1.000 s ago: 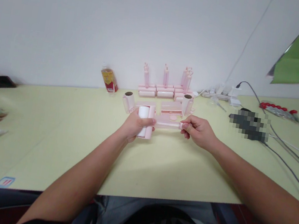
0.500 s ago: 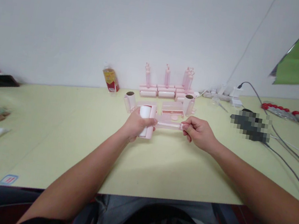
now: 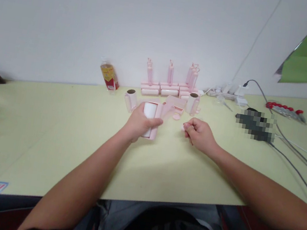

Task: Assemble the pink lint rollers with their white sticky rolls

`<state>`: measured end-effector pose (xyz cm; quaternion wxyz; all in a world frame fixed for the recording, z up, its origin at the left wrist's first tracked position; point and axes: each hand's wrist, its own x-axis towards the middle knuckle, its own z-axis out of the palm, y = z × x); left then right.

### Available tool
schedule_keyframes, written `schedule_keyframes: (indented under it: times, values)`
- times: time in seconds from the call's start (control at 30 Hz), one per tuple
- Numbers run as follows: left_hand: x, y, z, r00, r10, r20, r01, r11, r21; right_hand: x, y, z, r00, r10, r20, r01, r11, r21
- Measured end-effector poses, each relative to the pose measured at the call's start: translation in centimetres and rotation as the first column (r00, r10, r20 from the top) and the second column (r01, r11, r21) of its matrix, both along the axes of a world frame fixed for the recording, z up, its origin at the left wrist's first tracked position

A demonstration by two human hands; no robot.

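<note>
My left hand [image 3: 138,123] is closed around a pink lint roller [image 3: 155,128] with a white roll [image 3: 149,114] in its frame. The left thumb lies across the frame's right side. A translucent pink piece [image 3: 168,110] shows beyond the thumb; whether it joins the roller I cannot tell. To the right, my right hand [image 3: 199,133] pinches a small pale pink piece [image 3: 183,127] that pokes out from the fingertips, its exact kind unclear. The two hands are apart. Just behind them lie a pink case [image 3: 176,102] and a small pink disc [image 3: 176,116].
Two upright rolls with brown cores, a left roll [image 3: 130,99] and a right roll [image 3: 192,103], flank the case. Several pink lint rollers [image 3: 169,90] line the wall. A bottle [image 3: 109,76], a power strip [image 3: 223,95] and a blurred dark object with cables [image 3: 256,125] stand around.
The right hand has come away from the clear pink handle that stretched between both hands, with a small piece in its fingers. The left hand keeps the roller. The view has shifted slightly.
</note>
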<state>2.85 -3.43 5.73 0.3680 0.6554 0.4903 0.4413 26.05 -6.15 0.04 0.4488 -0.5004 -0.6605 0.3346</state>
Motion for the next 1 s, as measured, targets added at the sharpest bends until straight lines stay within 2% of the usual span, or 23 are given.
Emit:
schedule_keyframes:
  times: [0.13,0.23,0.53,0.67,0.77,0.9,1.0]
  values:
    - [-1.9,1.6,0.3,0.989,-0.008,0.149,0.027,0.992,-0.124,1.1,1.3,-0.4,0.999,-0.042,-0.007,0.042,0.997,0.062]
    - [-2.2,2.2,0.3,0.967,-0.015,0.255,0.065,0.98,-0.188,1.1,1.6,-0.9,0.999,-0.046,-0.005,0.047,0.995,0.09]
    - [0.1,1.7,-0.3,0.971,-0.071,0.228,0.125,0.966,-0.228,3.3,3.5,-1.6,0.985,-0.162,0.063,0.151,0.978,0.145]
    - [0.3,1.3,-0.6,0.965,-0.087,0.248,0.146,0.962,-0.229,4.9,4.8,-1.2,0.957,-0.254,0.14,0.227,0.956,0.185]
    - [0.3,1.1,-0.5,0.947,-0.123,0.296,0.192,0.957,-0.217,7.7,6.2,-0.4,0.89,-0.396,0.225,0.345,0.909,0.236]
    - [0.4,0.8,-0.4,0.928,-0.159,0.337,0.249,0.938,-0.24,12.7,8.1,0.2,0.699,-0.619,0.357,0.557,0.785,0.27]
    - [0.4,0.7,-0.3,0.929,-0.173,0.328,0.269,0.924,-0.272,15.3,8.9,-0.5,0.595,-0.629,0.501,0.631,0.751,0.194]
